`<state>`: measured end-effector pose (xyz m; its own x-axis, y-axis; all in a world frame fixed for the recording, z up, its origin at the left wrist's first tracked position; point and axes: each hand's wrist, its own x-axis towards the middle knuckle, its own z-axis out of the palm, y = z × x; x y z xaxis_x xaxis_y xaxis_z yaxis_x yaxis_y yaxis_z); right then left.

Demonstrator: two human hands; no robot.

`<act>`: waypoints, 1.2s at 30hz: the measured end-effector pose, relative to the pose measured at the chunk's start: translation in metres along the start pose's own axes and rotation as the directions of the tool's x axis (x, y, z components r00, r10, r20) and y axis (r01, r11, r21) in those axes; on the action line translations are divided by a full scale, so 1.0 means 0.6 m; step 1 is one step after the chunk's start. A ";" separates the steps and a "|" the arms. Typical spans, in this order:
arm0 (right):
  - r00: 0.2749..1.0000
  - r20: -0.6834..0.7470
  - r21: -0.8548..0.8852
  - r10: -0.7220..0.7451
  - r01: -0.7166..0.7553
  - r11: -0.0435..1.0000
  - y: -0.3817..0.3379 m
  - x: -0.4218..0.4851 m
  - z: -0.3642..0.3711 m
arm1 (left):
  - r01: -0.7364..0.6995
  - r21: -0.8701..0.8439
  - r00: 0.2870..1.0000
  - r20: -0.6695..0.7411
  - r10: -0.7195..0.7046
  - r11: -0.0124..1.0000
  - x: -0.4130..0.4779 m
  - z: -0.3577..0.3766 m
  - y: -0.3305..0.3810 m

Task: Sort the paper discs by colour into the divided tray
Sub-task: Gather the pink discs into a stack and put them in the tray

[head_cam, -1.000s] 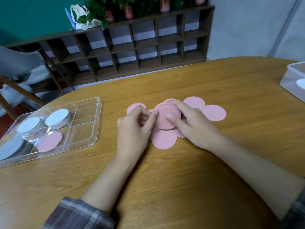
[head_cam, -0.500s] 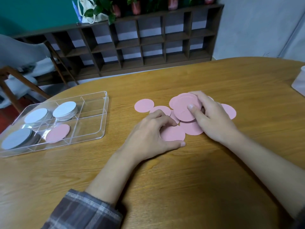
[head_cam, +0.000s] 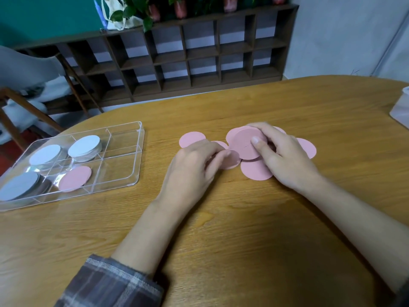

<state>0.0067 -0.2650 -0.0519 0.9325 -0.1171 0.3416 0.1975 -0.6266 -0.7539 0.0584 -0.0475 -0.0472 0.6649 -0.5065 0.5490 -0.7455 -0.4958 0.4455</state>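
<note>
Currently in hand: a small pink stack (head_cam: 245,145), tipped up off the counter (head_cam: 221,240) at centre, right among the loose pink discs (head_cam: 191,138).
Right hand (head_cam: 285,160): fingers curled round the stack's far edge, thumb pressed on its top face. That's a firm hold.
Left hand (head_cam: 194,165): fingers bent over one near disc (head_cam: 232,161) just beside the stack; blur hides whether they pinch it or only touch it.
Facing: the stack tilts its face toward the camera and the others lie flat. They're round, so there is no long axis to call.
Done: three pale stacks (head_cam: 85,147) and a single pink disc (head_cam: 75,178) sit in separate compartments of the tray (head_cam: 124,182), off to the left.
To go: by my reckoning only pinks, the scattered ones plus the held stack, all bound for the pink compartment.
</note>
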 end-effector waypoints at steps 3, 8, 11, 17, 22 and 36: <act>1.000 0.012 0.019 0.004 -0.004 1.000 -0.003 -0.002 0.002 | 0.055 -0.077 0.993 -0.097 -0.063 0.995 0.001 0.000 0.001; 0.998 0.055 0.055 -0.023 0.020 0.998 -0.011 -0.007 0.002 | 0.203 -0.267 0.965 -0.106 -0.238 0.942 -0.001 0.009 0.013; 0.997 0.070 0.058 -0.039 0.035 0.998 -0.017 -0.011 0.007 | 0.247 -0.270 0.957 -0.081 -0.278 0.931 0.000 0.012 0.017; 0.990 0.129 -0.007 -0.065 0.066 0.998 -0.023 -0.012 0.012 | 0.264 -0.239 0.943 -0.138 -0.302 0.934 0.002 0.015 0.016; 0.985 0.165 -0.183 -0.051 0.081 0.980 -0.014 -0.010 0.018 | 0.258 -0.148 0.953 -0.120 -0.277 0.955 0.001 0.022 0.005; 1.000 -0.025 -0.256 -0.013 0.007 0.967 0.003 -0.003 -0.005 | 0.217 0.191 0.961 0.132 -0.244 0.957 -0.003 0.021 -0.023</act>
<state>0.0045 -0.2683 -0.0524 0.9220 -0.1278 0.3656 0.1196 -0.8038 -0.5827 0.0681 -0.0483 -0.0635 0.8270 -0.4587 0.3251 -0.5604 -0.7194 0.4105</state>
